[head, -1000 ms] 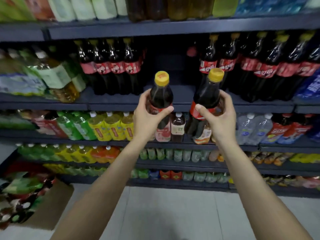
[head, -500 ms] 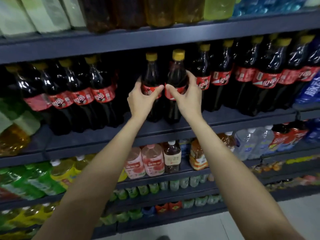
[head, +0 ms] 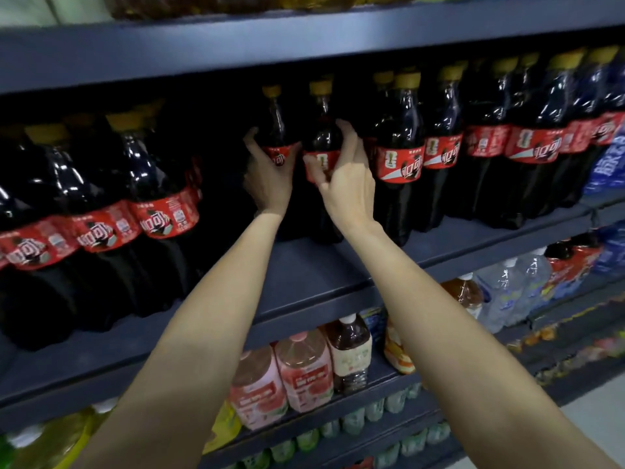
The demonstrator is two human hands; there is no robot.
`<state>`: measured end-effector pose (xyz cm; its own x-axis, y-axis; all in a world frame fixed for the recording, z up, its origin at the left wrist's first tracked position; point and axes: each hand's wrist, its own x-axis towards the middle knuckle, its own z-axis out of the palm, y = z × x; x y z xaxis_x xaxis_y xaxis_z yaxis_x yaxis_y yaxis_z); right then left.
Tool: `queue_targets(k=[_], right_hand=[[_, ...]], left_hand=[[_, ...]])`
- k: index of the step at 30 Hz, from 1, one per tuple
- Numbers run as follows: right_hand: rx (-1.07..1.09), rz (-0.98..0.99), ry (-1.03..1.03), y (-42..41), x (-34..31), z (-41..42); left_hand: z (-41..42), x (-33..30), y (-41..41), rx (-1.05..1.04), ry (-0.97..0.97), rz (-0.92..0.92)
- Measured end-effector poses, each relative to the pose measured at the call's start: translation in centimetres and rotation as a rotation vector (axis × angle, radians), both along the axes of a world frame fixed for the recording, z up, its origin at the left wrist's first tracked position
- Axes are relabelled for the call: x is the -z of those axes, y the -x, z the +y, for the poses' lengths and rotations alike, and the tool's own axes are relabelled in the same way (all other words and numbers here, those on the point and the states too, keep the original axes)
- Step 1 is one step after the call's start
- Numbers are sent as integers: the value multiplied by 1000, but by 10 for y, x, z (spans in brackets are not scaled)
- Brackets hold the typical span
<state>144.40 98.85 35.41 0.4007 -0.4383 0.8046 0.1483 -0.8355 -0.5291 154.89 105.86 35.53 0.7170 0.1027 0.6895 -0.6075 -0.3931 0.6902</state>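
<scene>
Two dark cola bottles with yellow caps and red labels stand side by side deep on the dark shelf [head: 314, 265]. My left hand [head: 269, 176] grips the left bottle [head: 275, 120] at its label. My right hand [head: 345, 179] grips the right bottle [head: 321, 130] at its label, thumb across the front. The bottles' lower halves are hidden in shadow behind my hands.
Rows of the same cola bottles flank the gap, on the left [head: 159, 198] and on the right [head: 402, 157]. The shelf above [head: 304, 45] hangs close over the caps. Pink drink bottles [head: 301, 370] and water bottles [head: 514, 292] fill the shelf below.
Both hands carried the two bottles up from in front of the lower shelves and pushed them back into the gap on the cola shelf. The camera moved closer and tilted up.
</scene>
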Motion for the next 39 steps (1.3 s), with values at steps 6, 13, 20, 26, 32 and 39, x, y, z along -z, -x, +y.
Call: queue_targets(k=[6,13,20,26,32,39], right_hand=[[101,282,64,13,23,-3],[137,308,31,-9,17,-6],[139,337,49,-5,16,-2],[116,459,165,33,10,11],[-9,452,351,108,9,-2],[58,138,413,261,47,-56]], left_hand=[[-4,-1,-17,76,-33,35],[8,22,-15,71,-222,54],[0,12,-14,123,-228,140],[8,1,13,144,-378,287],[36,-6,96,173,-453,398],[28,37,283,359,-94,142]])
